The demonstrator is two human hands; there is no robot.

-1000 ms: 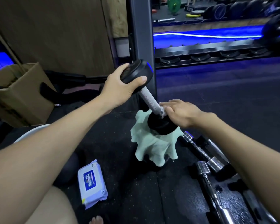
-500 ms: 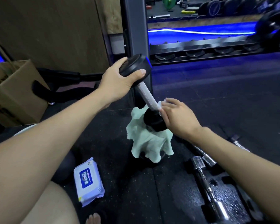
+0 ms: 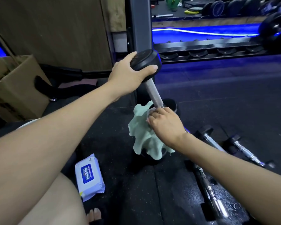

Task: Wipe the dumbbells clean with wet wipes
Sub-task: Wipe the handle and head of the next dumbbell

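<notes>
The wet wipes pack (image 3: 89, 177) bears a blue label, unreadable.

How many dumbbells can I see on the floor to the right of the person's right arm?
3, all with chrome handles: one dumbbell just beyond the wrist, another farther right, and a third nearest the camera, below the forearm. The arm may hide more.

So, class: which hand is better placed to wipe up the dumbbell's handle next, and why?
Right. The right hand already pinches the wipe at the handle's base; the left hand grips the top head, steadying it.
</notes>
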